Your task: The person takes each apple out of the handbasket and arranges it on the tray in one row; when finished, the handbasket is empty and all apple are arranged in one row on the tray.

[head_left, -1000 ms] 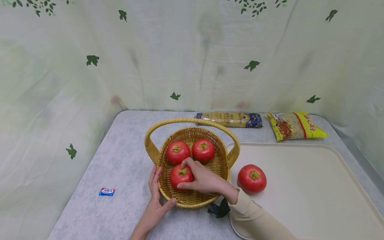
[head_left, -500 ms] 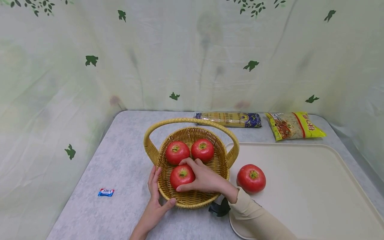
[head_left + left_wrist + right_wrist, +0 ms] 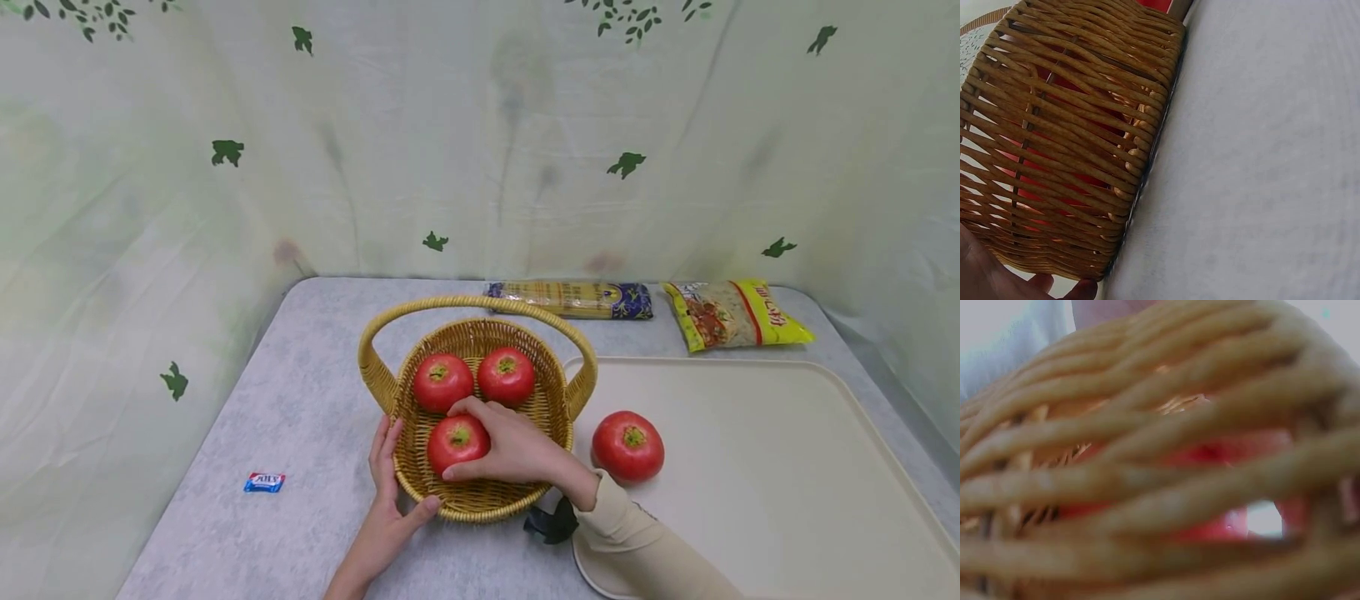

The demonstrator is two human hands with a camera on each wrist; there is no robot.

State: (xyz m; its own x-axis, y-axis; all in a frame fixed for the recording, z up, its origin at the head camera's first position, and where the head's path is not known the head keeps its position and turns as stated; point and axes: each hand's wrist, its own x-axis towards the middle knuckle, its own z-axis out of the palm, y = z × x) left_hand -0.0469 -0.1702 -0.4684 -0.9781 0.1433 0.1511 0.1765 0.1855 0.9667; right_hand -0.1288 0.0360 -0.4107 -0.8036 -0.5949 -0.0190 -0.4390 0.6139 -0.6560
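Note:
A round wicker basket (image 3: 480,505) with a tall arched handle (image 3: 480,302) stands on the table. Two red pomegranates, one left (image 3: 443,382) and one right (image 3: 506,376), lie at its back. My right hand (image 3: 517,450) reaches over the near right rim and grips a third pomegranate (image 3: 456,443), thumb in front and fingers behind. Against the basket's near left side rests my left hand (image 3: 390,508), fingers along the wall and thumb at the front. The left wrist view shows its fingertips (image 3: 1082,290) low by the weave. Blurred wicker fills most of the right wrist view.
A fourth red pomegranate (image 3: 628,447) sits on the large beige tray (image 3: 780,483) at right. Behind lie a noodle pack (image 3: 570,300) and a yellow food bag (image 3: 738,315). A small blue-and-red packet (image 3: 265,482) is at left, and a black piece (image 3: 551,522) near the basket.
My right index finger has slid off the crown of the gripped pomegranate to its far side. That fruit has shifted slightly right within the basket. My left hand has stayed in place.

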